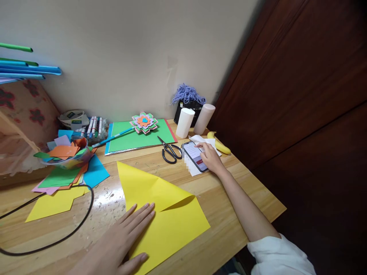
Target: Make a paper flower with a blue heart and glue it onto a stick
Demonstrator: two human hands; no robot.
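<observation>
My left hand (130, 233) lies flat on a large yellow sheet of paper (177, 229), fingers stretched out. The paper's far edge is folded over and curls up a little on the right. My right hand (210, 157) is at a smartphone (195, 154), a finger touching its lit screen. The phone lies on the table over some white paper. Black-handled scissors (169, 150) rest just left of the phone, their blades open.
A paper flower (144, 122) on a blue stem lies across green sheets (123, 139). White rolls (185, 123), a banana (222, 147) and a black holder with purple yarn (187, 95) stand behind. Left are a bowl of paper scraps (82, 154), markers (94, 125) and a black cable (88, 212).
</observation>
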